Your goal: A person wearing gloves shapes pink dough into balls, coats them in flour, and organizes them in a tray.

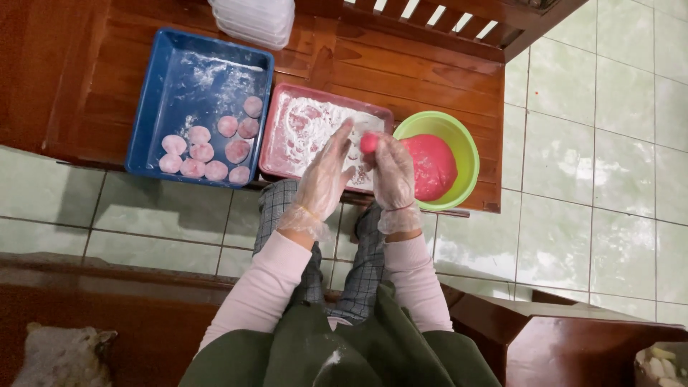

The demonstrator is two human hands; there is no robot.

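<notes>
Dough ball [369, 142] in right hand [393, 174] grip.

Both gloved hands raised together, forearms converging toward 12 o'clock. Left hand [326, 175] open, fingers extended flat. Right hand [393, 175] apparently cupped, fingertips curled at 11 o'clock.

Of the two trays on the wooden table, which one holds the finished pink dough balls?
The blue tray on the left holds the pink dough balls. The pink tray beside it holds only white flour.
</notes>
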